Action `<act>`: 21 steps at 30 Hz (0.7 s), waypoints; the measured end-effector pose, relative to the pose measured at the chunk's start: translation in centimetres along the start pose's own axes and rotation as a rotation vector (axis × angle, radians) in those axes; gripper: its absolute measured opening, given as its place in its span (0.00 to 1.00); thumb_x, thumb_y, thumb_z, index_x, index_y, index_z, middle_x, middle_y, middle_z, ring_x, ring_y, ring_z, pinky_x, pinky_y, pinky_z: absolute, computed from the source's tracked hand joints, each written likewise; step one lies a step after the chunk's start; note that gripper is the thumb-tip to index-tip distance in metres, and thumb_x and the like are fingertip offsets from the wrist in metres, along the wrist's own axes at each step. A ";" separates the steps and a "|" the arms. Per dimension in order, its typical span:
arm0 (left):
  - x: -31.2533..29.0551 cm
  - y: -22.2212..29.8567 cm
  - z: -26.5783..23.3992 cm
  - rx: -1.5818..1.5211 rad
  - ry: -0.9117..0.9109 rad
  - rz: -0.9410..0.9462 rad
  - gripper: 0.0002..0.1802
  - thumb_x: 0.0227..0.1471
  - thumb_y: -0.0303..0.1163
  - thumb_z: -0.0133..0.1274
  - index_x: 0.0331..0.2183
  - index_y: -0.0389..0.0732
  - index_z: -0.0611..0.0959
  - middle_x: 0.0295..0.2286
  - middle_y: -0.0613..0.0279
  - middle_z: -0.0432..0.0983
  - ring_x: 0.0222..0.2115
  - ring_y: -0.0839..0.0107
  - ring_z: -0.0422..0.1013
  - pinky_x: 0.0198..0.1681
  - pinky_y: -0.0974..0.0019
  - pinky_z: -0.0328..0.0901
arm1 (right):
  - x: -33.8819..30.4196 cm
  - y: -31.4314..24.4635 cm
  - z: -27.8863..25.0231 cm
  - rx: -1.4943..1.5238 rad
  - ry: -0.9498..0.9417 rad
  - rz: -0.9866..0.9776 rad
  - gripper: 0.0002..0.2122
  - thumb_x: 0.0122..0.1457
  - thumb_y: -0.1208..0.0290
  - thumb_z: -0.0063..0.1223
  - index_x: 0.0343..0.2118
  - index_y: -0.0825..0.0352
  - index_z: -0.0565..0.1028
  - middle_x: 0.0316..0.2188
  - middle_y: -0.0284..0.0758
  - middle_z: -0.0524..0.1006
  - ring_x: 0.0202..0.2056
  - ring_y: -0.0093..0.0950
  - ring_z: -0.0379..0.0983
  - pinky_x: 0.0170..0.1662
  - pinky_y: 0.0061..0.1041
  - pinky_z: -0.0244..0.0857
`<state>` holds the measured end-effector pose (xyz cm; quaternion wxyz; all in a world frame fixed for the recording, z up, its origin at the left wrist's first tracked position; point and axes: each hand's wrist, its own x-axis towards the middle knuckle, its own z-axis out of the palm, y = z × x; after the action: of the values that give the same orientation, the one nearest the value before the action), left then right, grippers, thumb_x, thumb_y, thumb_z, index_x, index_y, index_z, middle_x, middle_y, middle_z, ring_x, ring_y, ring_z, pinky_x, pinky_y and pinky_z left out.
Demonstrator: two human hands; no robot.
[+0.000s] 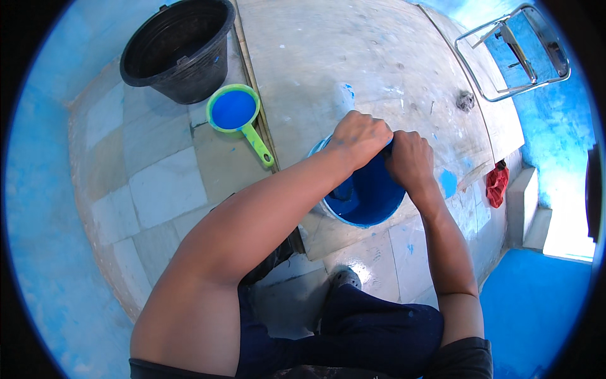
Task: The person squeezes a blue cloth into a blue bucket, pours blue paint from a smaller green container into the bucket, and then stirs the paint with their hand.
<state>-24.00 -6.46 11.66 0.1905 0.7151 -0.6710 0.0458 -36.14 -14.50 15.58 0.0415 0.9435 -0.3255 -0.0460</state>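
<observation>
My left hand (361,140) and my right hand (411,163) are close together above the far rim of a bucket (366,224) of blue paint (372,192). Both are closed, with fingers curled under. A bit of something dark shows between them, mostly hidden by the hands, and I cannot make out its kind. Inside the bucket, near its left wall, a dark blue-coated part dips into the paint. Whether it joins what the hands grip is hidden by my left forearm. The bucket stands on a pale paint-spotted board.
Left of the board, a green dipper (251,136) holding blue paint sits near a large black tub (183,82) on tiles. A folding chair (530,57) lies at the far right. A grey crumpled wad (465,101) and a red cloth or bag (497,185) are at the right.
</observation>
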 end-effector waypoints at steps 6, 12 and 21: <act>-0.1 -0.1 0.2 0.000 -0.007 -0.006 0.05 0.47 0.24 0.54 0.26 0.43 0.84 0.26 0.55 0.82 0.31 0.59 0.81 0.33 0.58 0.74 | 0.0 -0.4 -0.2 -0.011 0.013 -0.010 0.06 0.52 0.71 0.60 0.28 0.69 0.81 0.29 0.50 0.80 0.33 0.51 0.80 0.38 0.45 0.74; 0.0 0.2 0.0 -0.063 0.011 -0.038 0.04 0.49 0.26 0.55 0.26 0.43 0.84 0.27 0.54 0.83 0.32 0.59 0.81 0.34 0.58 0.74 | 0.2 -0.2 0.6 -0.012 0.023 -0.002 0.07 0.53 0.69 0.60 0.28 0.68 0.81 0.29 0.49 0.81 0.34 0.50 0.80 0.38 0.45 0.74; -0.1 0.2 0.6 -0.036 0.024 -0.052 0.05 0.49 0.26 0.55 0.25 0.42 0.84 0.26 0.54 0.83 0.31 0.58 0.81 0.33 0.58 0.75 | 0.3 -0.5 0.9 -0.037 0.036 -0.005 0.08 0.55 0.67 0.60 0.27 0.67 0.81 0.29 0.47 0.81 0.34 0.48 0.80 0.39 0.44 0.74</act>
<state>-24.30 -6.52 11.14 0.2124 0.7282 -0.6506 0.0371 -35.70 -14.32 14.61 0.0648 0.9441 -0.3213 -0.0353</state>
